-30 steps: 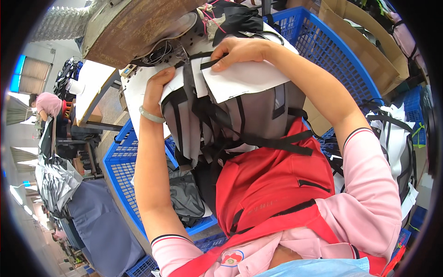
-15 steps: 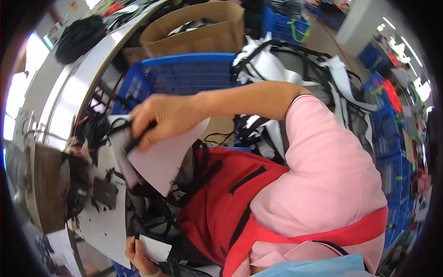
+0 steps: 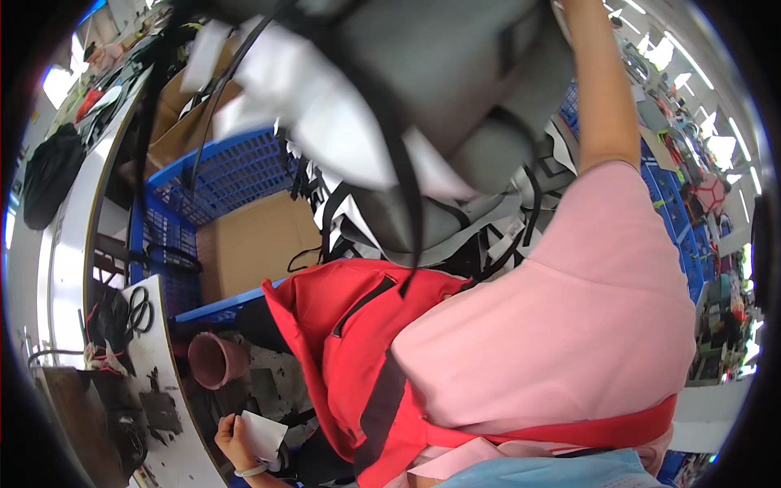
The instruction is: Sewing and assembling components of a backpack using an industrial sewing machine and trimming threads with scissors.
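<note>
My left hand [image 3: 233,442] is at the lower left, its fingers closed on a white card-like piece [image 3: 263,435]. My right arm [image 3: 606,98] stretches up to the top edge. The right hand itself lies outside the picture. Beside that arm, a large grey fabric piece [image 3: 455,65] with white panels and dangling black straps [image 3: 390,130] hangs across the upper middle, smeared by motion. Whatever grip holds it cannot be seen. Under it lies a heap of similar grey, white and black pieces [image 3: 390,220].
A blue plastic crate [image 3: 236,159] with cardboard in its bottom stands at the left of the heap. A white worktable [image 3: 175,439] carries black-handled scissors [image 3: 140,311] and a machine [image 3: 73,415]. Below the table edge is a pink bucket [image 3: 218,360]. Blue crates [image 3: 671,220] line the right.
My right arm has swung from the worktable side up and to the right. The grey and white fabric has moved from beside the table to above the heap. My left hand stays low with the white piece.
</note>
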`<state>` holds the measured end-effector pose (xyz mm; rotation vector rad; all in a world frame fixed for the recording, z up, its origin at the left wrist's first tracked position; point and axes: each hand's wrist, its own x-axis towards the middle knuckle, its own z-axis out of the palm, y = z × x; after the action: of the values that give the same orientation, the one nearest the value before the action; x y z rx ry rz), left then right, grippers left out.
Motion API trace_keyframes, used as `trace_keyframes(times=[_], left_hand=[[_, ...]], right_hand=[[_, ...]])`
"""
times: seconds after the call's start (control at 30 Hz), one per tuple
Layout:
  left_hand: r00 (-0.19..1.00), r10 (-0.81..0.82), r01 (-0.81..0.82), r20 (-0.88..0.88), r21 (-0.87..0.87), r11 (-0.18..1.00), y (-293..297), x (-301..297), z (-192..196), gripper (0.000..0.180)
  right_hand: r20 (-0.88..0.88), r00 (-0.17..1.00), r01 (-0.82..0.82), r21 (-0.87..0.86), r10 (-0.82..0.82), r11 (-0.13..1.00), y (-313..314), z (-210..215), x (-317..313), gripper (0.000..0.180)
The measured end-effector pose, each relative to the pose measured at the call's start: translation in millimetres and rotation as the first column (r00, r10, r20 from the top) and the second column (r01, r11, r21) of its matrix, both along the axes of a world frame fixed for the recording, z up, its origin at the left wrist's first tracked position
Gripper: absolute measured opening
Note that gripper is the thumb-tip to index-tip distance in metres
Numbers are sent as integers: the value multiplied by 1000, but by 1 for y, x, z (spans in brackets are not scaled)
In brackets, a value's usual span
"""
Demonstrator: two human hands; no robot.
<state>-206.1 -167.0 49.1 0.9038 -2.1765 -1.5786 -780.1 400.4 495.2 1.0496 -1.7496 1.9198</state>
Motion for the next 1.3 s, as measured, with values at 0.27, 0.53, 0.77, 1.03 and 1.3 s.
trace_keyframes(times=[0.27, 0.53, 0.77, 1.03, 1.3], left_hand=[[998, -32, 30, 54, 46, 998, -19, -11, -13, 12], [974, 151, -120, 170, -183, 976, 13, 32, 55, 17], [964, 62, -13, 257, -187, 982, 27, 21, 59, 17], [862, 472, -462, -183, 98, 882, 81, 8, 104, 19], [711, 616, -531, -339, 315, 787, 80, 15, 159, 19]], right_hand=[[-167, 370, 492, 870, -914, 40, 364, -166, -47, 54], [-102, -218, 339, 925, -971, -173, 268, -426, -61, 76], [-380, 360, 865, 478, -852, 153, 110, -254, -185, 42], [-106, 845, -248, 791, 525, 559, -449, -313, 46, 31], [-227, 713, -8, 943, 663, 332, -684, -376, 220, 36]])
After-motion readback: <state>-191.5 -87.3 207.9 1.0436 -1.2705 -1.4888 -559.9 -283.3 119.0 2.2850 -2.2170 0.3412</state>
